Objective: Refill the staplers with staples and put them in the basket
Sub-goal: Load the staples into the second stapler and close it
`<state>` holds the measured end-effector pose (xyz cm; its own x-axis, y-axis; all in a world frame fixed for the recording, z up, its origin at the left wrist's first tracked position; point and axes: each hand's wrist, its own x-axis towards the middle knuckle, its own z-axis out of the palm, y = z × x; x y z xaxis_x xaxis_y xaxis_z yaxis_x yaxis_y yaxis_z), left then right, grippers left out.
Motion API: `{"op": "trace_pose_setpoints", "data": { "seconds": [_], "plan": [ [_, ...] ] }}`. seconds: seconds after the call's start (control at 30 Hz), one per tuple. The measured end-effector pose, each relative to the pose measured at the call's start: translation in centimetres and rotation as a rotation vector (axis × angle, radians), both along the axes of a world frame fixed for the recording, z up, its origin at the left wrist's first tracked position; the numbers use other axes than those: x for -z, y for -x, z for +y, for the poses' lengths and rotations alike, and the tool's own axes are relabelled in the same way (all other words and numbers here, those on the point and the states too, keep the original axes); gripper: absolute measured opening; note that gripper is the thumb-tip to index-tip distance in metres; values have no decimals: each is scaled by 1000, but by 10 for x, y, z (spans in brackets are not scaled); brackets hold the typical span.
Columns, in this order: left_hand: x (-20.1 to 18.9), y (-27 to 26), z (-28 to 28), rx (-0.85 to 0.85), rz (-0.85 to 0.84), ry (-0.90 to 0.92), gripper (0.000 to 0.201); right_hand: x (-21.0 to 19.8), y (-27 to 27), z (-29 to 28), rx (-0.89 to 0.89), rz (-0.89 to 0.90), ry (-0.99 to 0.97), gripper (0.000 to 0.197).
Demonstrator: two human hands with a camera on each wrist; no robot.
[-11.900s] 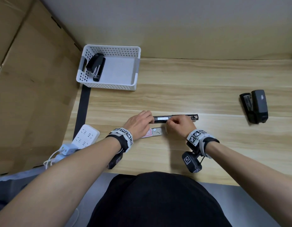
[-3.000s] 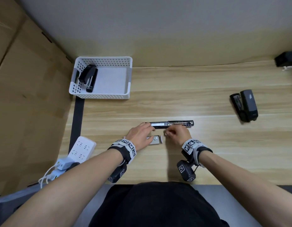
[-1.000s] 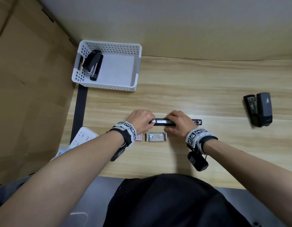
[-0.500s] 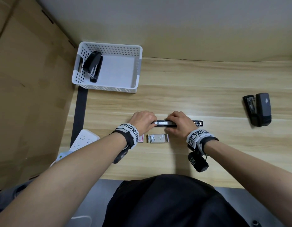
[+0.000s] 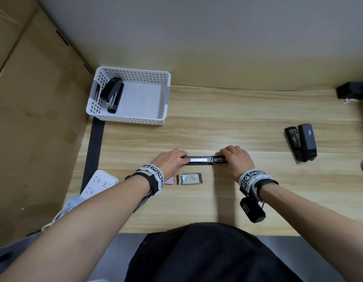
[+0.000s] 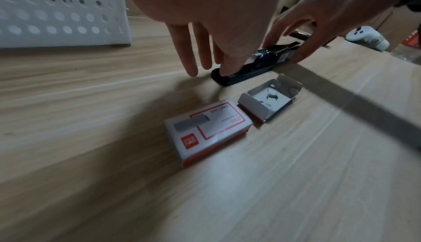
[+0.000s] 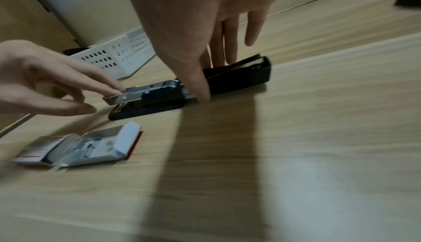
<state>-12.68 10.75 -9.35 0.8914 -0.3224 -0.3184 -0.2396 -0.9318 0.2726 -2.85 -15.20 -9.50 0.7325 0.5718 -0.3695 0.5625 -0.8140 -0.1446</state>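
Holding the opened stapler (image 5: 205, 160) flat on the table (image 5: 237, 123), the left hand (image 5: 170, 161) presses its front end with straight fingers, while the right hand (image 5: 237, 159), which sat nearer the middle a moment ago, now grips the flipped-back cover. The staples look loaded, so closing comes next. One stapler (image 5: 112, 94) lies in the basket (image 5: 164, 102); another (image 5: 302, 142) waits far right.

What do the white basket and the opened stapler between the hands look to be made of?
Basket: probably moulded plastic, matt white, with rows of punched round holes. Opened stapler: dark casing, likely plastic or painted metal, around a shiny silvery channel that looks like bare metal.
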Motion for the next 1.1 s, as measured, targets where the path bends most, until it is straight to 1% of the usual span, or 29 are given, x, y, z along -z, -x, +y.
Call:
{"op": "trace_pose_setpoints", "data": {
  "seconds": [0.07,0.13,0.2,0.23,0.3,0.37,0.4,0.43,0.47,0.5,0.6,0.67,0.73,0.87,0.93,1.03,1.1],
  "plan": [
    [0,2,-2,-65,13,74,32,-2,-4,-13,60,-13,87,46],
    [2,4,-3,-144,20,190,35,-4,-9,-25,126,39,144,44],
    [1,7,-5,-231,47,280,40,-7,-12,-31,181,147,123,37],
    [0,8,-8,-265,70,298,41,-10,-12,-32,199,173,100,31],
    [-3,11,-12,-294,118,323,42,-14,-12,-31,223,142,43,23],
    [-4,14,-15,-295,141,346,44,-17,-12,-28,210,116,-19,22],
    [-3,15,-15,-293,147,351,45,-18,-12,-25,191,141,-37,26],
    [-3,16,-15,-296,156,350,47,-18,-12,-24,176,182,-33,34],
    [-2,17,-16,-303,170,342,50,-18,-11,-23,169,221,-5,41],
    [-2,17,-17,-311,184,327,53,-17,-10,-22,170,247,41,44],
    [-4,16,-20,-325,227,281,59,-8,-5,-21,168,282,165,44],
    [-6,15,-21,-333,256,252,62,-5,-3,-21,176,268,202,37],
    [-10,12,-21,-302,280,208,64,-6,-3,-21,185,280,210,31],
    [-20,0,-22,-240,316,134,67,-10,-3,-31,253,315,130,35],
    [-23,-4,-21,-228,336,125,71,-21,-6,-35,283,297,63,32],
    [-22,-4,-19,-226,355,147,74,-45,-10,-30,253,216,-85,25],
    [-17,-2,-17,-235,350,184,75,-59,-11,-21,185,162,-162,26]
  ]
}}
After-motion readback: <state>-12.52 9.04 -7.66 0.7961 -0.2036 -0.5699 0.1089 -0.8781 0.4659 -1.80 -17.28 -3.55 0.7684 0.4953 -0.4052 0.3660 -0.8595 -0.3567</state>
